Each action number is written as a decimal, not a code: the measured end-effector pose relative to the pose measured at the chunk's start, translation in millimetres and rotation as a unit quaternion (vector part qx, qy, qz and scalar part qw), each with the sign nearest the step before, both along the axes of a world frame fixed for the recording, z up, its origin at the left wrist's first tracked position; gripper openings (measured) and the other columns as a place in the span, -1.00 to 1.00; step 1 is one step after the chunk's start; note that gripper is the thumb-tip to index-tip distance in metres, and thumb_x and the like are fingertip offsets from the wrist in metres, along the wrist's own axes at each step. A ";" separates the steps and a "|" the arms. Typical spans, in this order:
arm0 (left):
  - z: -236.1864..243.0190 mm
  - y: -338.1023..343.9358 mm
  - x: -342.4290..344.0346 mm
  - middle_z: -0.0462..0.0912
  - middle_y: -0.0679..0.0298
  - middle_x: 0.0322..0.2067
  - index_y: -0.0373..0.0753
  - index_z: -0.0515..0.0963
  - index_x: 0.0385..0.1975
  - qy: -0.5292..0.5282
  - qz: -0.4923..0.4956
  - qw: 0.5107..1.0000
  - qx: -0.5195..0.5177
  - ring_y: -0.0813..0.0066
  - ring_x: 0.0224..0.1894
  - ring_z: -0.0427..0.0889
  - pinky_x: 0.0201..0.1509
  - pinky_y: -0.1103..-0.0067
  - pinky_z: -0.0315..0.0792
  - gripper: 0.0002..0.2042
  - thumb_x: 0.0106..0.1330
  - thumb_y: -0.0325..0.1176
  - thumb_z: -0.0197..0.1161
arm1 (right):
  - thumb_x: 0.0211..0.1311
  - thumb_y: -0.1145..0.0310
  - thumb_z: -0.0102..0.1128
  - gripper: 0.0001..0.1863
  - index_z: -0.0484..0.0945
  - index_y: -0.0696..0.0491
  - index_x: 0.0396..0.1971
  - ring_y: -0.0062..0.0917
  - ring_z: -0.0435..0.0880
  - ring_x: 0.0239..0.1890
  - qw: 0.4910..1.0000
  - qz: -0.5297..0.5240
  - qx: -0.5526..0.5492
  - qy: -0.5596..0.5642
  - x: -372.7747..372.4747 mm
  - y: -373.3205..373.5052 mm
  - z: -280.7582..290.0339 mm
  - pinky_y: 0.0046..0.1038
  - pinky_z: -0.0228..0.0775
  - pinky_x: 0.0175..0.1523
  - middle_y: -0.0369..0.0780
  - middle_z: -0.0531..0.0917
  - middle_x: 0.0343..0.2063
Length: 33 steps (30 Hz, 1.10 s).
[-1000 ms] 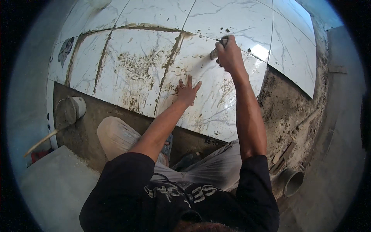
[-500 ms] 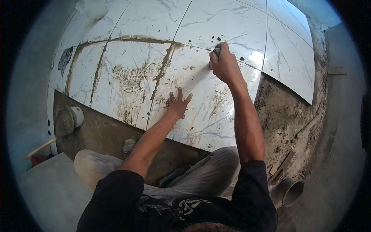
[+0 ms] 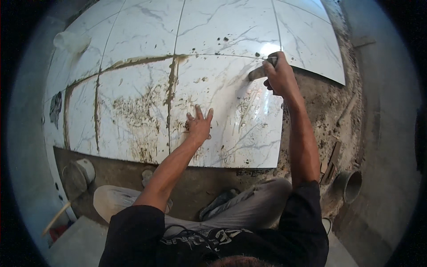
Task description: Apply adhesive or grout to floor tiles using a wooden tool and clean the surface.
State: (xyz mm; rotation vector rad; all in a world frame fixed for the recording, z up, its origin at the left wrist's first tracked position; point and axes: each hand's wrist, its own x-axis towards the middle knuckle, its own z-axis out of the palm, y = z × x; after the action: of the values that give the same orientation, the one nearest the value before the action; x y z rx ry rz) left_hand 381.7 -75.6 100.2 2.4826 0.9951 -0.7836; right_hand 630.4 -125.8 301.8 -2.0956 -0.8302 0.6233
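Note:
My left hand (image 3: 199,124) rests with fingers spread on a white marble-patterned tile (image 3: 222,133) streaked with wet brown grout. Ahead and to its right, my right hand (image 3: 279,75) grips a grey hand tool (image 3: 255,74), low over that tile near its upper right corner; whether the tool touches it, I cannot tell. Brown smears fill several joints, and small dark lumps (image 3: 226,39) lie on the farther tiles.
A bucket (image 3: 84,171) and wooden handle (image 3: 64,210) sit at left on bare screed (image 3: 113,171). A dark rag (image 3: 55,109) and translucent container (image 3: 69,42) lie on tiles. Wood scraps (image 3: 331,160) and a round grey vessel (image 3: 349,187) lie right, beside the wall (image 3: 387,133).
The view has swung round, shifting the tiles. My right hand with the tool has moved slightly right toward the tile's corner. My left hand stays spread on the tile.

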 end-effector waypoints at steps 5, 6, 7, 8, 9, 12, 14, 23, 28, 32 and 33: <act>2.5 3.7 -11.5 -0.18 -0.49 0.24 -0.06 -0.16 0.37 0.012 -0.089 0.995 0.032 -0.45 0.14 0.26 0.20 -0.11 0.11 0.16 -0.23 0.02 0.51 | 0.30 0.32 -0.01 -0.67 0.27 0.25 -0.08 -0.55 0.58 -0.63 0.997 -0.058 0.048 0.032 -18.1 -17.2 13.3 -0.51 0.43 -0.59 -0.04 0.59 -0.40; 0.1 4.5 -16.9 -0.18 -0.49 0.24 -0.06 -0.16 0.37 0.007 -0.094 0.995 0.032 -0.45 0.14 0.26 0.20 -0.11 0.11 0.16 -0.23 0.02 0.51 | 0.30 0.32 0.00 -0.67 0.27 0.25 -0.08 -0.55 0.57 -0.63 0.996 -0.082 0.020 0.035 -22.9 -14.0 10.8 -0.52 0.42 -0.61 -0.05 0.58 -0.40; -3.3 1.2 -10.6 -0.17 -0.51 0.23 -0.08 -0.16 0.37 0.002 -0.108 0.994 0.036 -0.41 0.14 0.29 0.20 -0.12 0.11 0.16 -0.22 0.04 0.51 | 0.29 0.32 0.01 -0.67 0.27 0.23 -0.08 -0.55 0.56 -0.66 0.997 -0.067 -0.018 0.043 -12.8 -21.3 -7.3 -0.52 0.39 -0.64 -0.07 0.58 -0.43; -5.3 4.9 -8.7 -0.15 -0.53 0.22 -0.10 -0.16 0.37 0.003 -0.114 0.992 0.045 -0.36 0.14 0.31 0.19 -0.12 0.11 0.16 -0.22 0.05 0.50 | 0.28 0.32 0.02 -0.68 0.28 0.21 -0.09 -0.55 0.55 -0.67 0.995 -0.079 -0.032 0.050 -16.2 -22.8 -9.7 -0.51 0.38 -0.65 -0.09 0.57 -0.45; -7.0 4.7 -7.9 -0.15 -0.53 0.22 -0.10 -0.16 0.37 -0.008 -0.122 0.991 0.047 -0.36 0.14 0.31 0.19 -0.12 0.11 0.16 -0.22 0.05 0.50 | 0.28 0.33 0.03 -0.70 0.28 0.19 -0.11 -0.55 0.54 -0.68 0.993 -0.090 -0.045 0.058 -18.9 -25.4 -8.8 -0.50 0.37 -0.67 -0.10 0.56 -0.46; -0.9 4.9 -12.9 -0.09 -0.58 0.18 -0.15 -0.12 0.36 0.017 -0.125 0.992 0.030 -0.37 0.14 0.31 0.13 -0.10 0.19 0.16 -0.24 0.07 0.49 | 0.26 0.32 0.04 -0.71 0.29 0.16 -0.13 -0.54 0.54 -0.68 0.995 -0.096 0.020 0.028 -42.3 -47.6 -2.8 -0.49 0.36 -0.67 -0.13 0.55 -0.48; -0.9 4.3 -13.9 -0.09 -0.58 0.18 -0.15 -0.11 0.36 -0.014 -0.137 0.989 0.045 -0.35 0.15 0.31 0.13 -0.10 0.19 0.16 -0.24 0.08 0.49 | 0.26 0.32 0.05 -0.71 0.29 0.15 -0.13 -0.54 0.54 -0.68 0.993 -0.108 -0.007 0.045 -54.7 -63.0 -13.4 -0.49 0.36 -0.67 -0.13 0.55 -0.47; -8.4 8.7 -17.8 -0.08 -0.46 0.24 -0.04 -0.10 0.37 -0.026 -0.127 0.991 0.032 -0.24 0.13 0.37 0.14 -0.05 0.19 0.15 -0.24 0.10 0.50 | 0.26 0.34 0.06 -0.70 0.31 0.19 -0.11 -0.54 0.55 -0.59 0.985 -0.147 -0.079 0.051 -124.5 -146.3 -3.7 -0.49 0.39 -0.56 -0.12 0.57 -0.37; -1.9 7.6 -15.1 -0.09 -0.47 0.24 -0.04 -0.12 0.37 -0.037 -0.111 0.992 0.054 -0.24 0.13 0.38 0.13 -0.04 0.21 0.14 -0.22 0.06 0.50 | 0.27 0.33 0.06 -0.74 0.35 0.17 -0.15 -0.51 0.57 -0.42 0.982 -0.176 0.067 0.007 -140.6 -198.5 4.4 -0.44 0.45 -0.33 -0.14 0.57 -0.37; 1.5 6.0 -11.6 -0.10 -0.41 0.26 0.01 -0.14 0.37 -0.018 -0.106 0.993 0.041 -0.29 0.16 0.31 0.14 -0.03 0.23 0.12 -0.19 0.03 0.50 | 0.24 0.34 0.09 -0.73 0.36 0.16 -0.15 -0.54 0.56 -0.42 0.979 -0.170 -0.107 0.042 -146.8 -218.6 -5.3 -0.47 0.43 -0.31 -0.12 0.59 -0.31; 3.4 4.2 -9.6 -0.13 -0.34 0.29 0.05 -0.15 0.38 -0.006 -0.105 0.994 0.033 -0.33 0.19 0.25 0.16 -0.02 0.25 0.10 -0.15 0.02 0.49 | 0.24 0.34 0.09 -0.73 0.36 0.16 -0.15 -0.54 0.56 -0.42 0.978 -0.174 -0.108 0.041 -151.3 -225.1 -0.5 -0.47 0.43 -0.31 -0.12 0.59 -0.31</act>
State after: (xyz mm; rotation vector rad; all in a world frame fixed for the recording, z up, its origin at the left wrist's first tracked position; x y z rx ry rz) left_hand 372.1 -71.4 103.6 2.6775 0.7764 -0.8090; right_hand 479.1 -350.9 301.3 -2.3210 -0.3459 0.6259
